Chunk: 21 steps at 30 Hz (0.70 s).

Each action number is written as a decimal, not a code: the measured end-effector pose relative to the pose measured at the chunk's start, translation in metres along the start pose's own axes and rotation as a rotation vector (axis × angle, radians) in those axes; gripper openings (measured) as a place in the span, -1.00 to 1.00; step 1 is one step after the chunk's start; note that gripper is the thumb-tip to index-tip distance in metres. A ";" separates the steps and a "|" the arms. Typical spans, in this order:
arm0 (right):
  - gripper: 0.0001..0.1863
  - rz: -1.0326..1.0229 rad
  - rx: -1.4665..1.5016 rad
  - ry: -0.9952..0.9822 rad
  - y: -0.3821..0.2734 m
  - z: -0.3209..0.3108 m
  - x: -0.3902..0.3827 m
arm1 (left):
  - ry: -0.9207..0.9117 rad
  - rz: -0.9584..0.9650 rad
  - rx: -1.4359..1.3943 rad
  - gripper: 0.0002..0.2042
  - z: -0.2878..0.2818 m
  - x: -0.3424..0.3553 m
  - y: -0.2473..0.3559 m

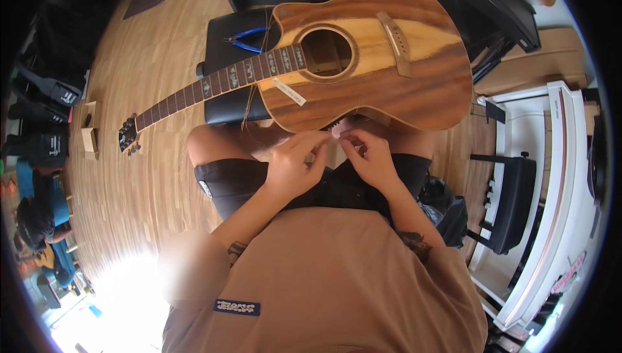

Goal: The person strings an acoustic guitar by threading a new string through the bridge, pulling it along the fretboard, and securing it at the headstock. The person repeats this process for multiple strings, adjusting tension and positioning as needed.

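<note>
An acoustic guitar (427,81) with a cutaway body lies across a black padded bench (223,35), its neck pointing left. No strings run over its soundhole or wooden bridge (396,45). Just below the guitar's near edge, over my lap, my left hand (297,164) and my right hand (372,160) face each other with fingertips close together. Both are closed in a pinch; whatever they hold, if anything, is too small to make out. Thin loose guitar strings (248,103) dangle by the neck. Blue-handled cutting pliers (247,39) rest on the bench beyond the neck.
A white piano (541,204) and a black stool (515,204) stand at the right. Near my right knee sits a black plastic bag (444,210). An open cardboard box (89,136) is on the wooden floor at left, with dark guitar bags (45,149) along the far left.
</note>
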State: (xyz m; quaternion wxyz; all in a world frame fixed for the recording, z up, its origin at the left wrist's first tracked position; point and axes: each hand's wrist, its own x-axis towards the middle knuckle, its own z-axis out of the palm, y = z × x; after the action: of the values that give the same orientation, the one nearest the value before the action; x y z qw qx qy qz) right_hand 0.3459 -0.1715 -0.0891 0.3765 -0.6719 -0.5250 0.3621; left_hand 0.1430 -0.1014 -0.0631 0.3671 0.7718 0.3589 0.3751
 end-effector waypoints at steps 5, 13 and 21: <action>-0.82 -0.088 0.391 -0.053 -0.021 0.015 0.004 | -0.262 -0.366 -0.261 -0.73 -0.005 -0.008 0.007; -0.86 -0.073 0.613 0.007 -0.065 0.004 0.017 | -0.243 -0.371 -0.358 -0.81 -0.074 -0.001 0.012; -0.75 -0.648 -0.294 0.027 -0.109 0.028 0.054 | 0.172 -0.157 0.250 -0.87 -0.170 0.012 0.018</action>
State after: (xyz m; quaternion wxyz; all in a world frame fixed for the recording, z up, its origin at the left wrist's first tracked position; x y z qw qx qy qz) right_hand 0.2847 -0.0970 -0.0103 0.3780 -0.5222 -0.7524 0.1353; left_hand 0.0102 -0.0498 0.0317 0.2642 0.7460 0.4922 0.3624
